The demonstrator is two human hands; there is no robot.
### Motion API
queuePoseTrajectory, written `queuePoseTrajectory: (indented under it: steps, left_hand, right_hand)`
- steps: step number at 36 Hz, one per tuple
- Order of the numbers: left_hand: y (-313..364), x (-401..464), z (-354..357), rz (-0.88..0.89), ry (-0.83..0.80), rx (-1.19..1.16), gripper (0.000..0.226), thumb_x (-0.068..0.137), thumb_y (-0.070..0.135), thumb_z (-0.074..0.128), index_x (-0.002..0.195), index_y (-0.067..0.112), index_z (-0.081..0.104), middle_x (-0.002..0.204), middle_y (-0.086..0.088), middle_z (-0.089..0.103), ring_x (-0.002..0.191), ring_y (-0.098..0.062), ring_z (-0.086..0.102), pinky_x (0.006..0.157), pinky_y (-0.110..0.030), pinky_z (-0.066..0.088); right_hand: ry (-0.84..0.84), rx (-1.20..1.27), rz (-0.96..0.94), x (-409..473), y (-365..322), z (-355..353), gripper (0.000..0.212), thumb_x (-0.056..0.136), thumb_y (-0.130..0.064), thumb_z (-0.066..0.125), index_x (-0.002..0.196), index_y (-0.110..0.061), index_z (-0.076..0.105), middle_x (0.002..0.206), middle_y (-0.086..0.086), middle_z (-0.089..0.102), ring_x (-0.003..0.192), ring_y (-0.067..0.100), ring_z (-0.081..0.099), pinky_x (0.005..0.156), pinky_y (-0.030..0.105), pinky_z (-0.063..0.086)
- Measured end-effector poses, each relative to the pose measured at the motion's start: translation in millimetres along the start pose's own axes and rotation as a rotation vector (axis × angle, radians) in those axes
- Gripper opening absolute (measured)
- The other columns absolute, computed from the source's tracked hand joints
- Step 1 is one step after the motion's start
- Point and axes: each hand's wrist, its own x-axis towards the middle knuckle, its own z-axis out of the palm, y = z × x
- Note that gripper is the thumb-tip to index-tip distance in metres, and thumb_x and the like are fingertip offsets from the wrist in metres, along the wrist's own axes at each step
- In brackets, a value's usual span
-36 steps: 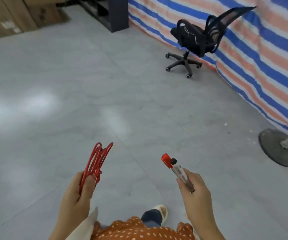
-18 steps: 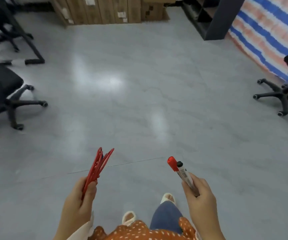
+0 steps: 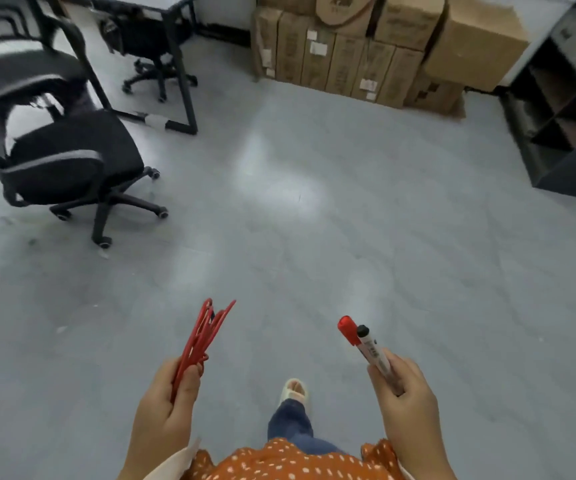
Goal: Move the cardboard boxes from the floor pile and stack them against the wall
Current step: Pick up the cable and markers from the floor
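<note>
Left hand [image 3: 162,407] grips a bundle of red cable ties [image 3: 201,336]; right hand [image 3: 406,407] grips two markers [image 3: 366,344]; cardboard boxes [image 3: 359,53] stand stacked against the far wall

You stood on a grey tiled floor [image 3: 314,237] that caught soft patches of light. To your left were black office chairs [image 3: 68,164] and a black-framed desk [image 3: 179,64]; a dark cubby shelf [image 3: 563,109] stood at the right, against a white wall [image 3: 224,8].

office storeroom | swivel chairs [image 3: 68,168] | desk [image 3: 172,57] | stacked cardboard boxes [image 3: 366,50] | cubby shelf [image 3: 563,109]
</note>
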Motion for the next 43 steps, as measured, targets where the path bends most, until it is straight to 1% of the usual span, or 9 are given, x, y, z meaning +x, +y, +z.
queuePoseTrajectory:
  steps: [10, 16, 20, 24, 27, 30, 35, 40, 43]
  left_hand:
    - [55, 126, 53, -0.066, 0.147, -0.086, 0.037, 0.083, 0.033, 0.045, 0.08, 0.068, 0.056, 0.083, 0.033, 0.065, 0.075, 0.011, 0.06, 0.063, -0.003, 0.043]
    - [54, 214, 63, -0.181, 0.211, -0.081, 0.019, 0.089, 0.032, 0.044, 0.082, 0.042, 0.059, 0.084, 0.04, 0.06, 0.082, -0.007, 0.062, 0.064, -0.012, 0.047]
    - [58, 295, 60, -0.195, 0.233, -0.085, 0.014, 0.081, 0.041, 0.041, 0.085, 0.038, 0.055, 0.077, 0.01, 0.066, 0.082, -0.007, 0.059, 0.071, -0.023, 0.05]
    - [80, 386, 45, -0.184, 0.19, -0.103, 0.027, 0.084, 0.039, 0.04, 0.101, 0.022, 0.051, 0.085, 0.013, 0.058, 0.08, -0.005, 0.054, 0.065, -0.022, 0.043]
    - [102, 452, 32, -0.143, 0.181, -0.096, 0.02, 0.081, 0.039, 0.041, 0.09, 0.039, 0.059, 0.066, 0.005, 0.064, 0.064, -0.008, 0.055, 0.055, -0.012, 0.043]
    - [111, 514, 22, -0.072, 0.137, -0.059, 0.027, 0.082, 0.04, 0.043, 0.082, 0.064, 0.055, 0.086, 0.01, 0.063, 0.057, -0.007, 0.055, 0.052, -0.01, 0.041]
    - [116, 591, 19, -0.095, 0.084, -0.043, 0.017, 0.085, 0.041, 0.043, 0.091, 0.043, 0.058, 0.094, 0.02, 0.065, 0.079, -0.02, 0.062, 0.063, -0.018, 0.049]
    - [119, 664, 25, -0.101, 0.105, -0.034, 0.025, 0.087, 0.041, 0.044, 0.088, 0.063, 0.056, 0.097, 0.012, 0.067, 0.082, -0.014, 0.064, 0.078, -0.038, 0.051]
    - [129, 714, 37, -0.103, 0.125, -0.056, 0.025, 0.086, 0.041, 0.044, 0.087, 0.062, 0.056, 0.095, 0.013, 0.066, 0.079, -0.008, 0.061, 0.076, -0.036, 0.05]
  right_hand:
    - [-0.212, -0.007, -0.137, 175, -70, 20, 0.029, 0.091, -0.016, 0.06, 0.097, -0.044, 0.058, 0.093, -0.01, 0.057, 0.089, 0.001, 0.054, 0.068, 0.019, 0.041]
    - [-0.25, -0.048, -0.14, 262, -102, 62, 0.035, 0.091, -0.014, 0.06, 0.093, -0.048, 0.053, 0.093, -0.009, 0.059, 0.089, -0.001, 0.053, 0.069, 0.02, 0.041]
    - [-0.222, -0.054, -0.131, 326, -128, 99, 0.03, 0.092, -0.013, 0.059, 0.097, -0.043, 0.055, 0.092, -0.009, 0.059, 0.083, 0.008, 0.056, 0.066, 0.019, 0.04]
    - [-0.206, -0.031, -0.066, 382, -169, 137, 0.018, 0.093, -0.017, 0.057, 0.104, -0.031, 0.059, 0.093, -0.006, 0.058, 0.08, 0.013, 0.055, 0.064, 0.02, 0.041]
    - [-0.164, 0.011, -0.068, 424, -212, 164, 0.028, 0.091, -0.014, 0.06, 0.09, -0.042, 0.057, 0.091, -0.004, 0.06, 0.078, 0.013, 0.056, 0.065, 0.021, 0.042]
    - [-0.175, -0.001, -0.082, 466, -247, 192, 0.022, 0.091, -0.016, 0.06, 0.093, -0.038, 0.059, 0.089, -0.002, 0.059, 0.077, 0.013, 0.056, 0.062, 0.015, 0.042]
    - [-0.189, -0.028, -0.071, 525, -283, 226, 0.017, 0.091, -0.018, 0.06, 0.095, -0.035, 0.058, 0.084, -0.001, 0.057, 0.07, 0.011, 0.054, 0.059, 0.018, 0.042]
    - [-0.184, -0.041, -0.049, 596, -314, 254, 0.019, 0.09, -0.014, 0.061, 0.095, -0.032, 0.058, 0.088, -0.004, 0.058, 0.077, 0.012, 0.057, 0.06, 0.014, 0.041]
    - [-0.204, -0.033, -0.037, 648, -334, 274, 0.017, 0.09, -0.014, 0.061, 0.1, -0.026, 0.058, 0.091, -0.006, 0.058, 0.084, 0.014, 0.057, 0.061, 0.013, 0.043]
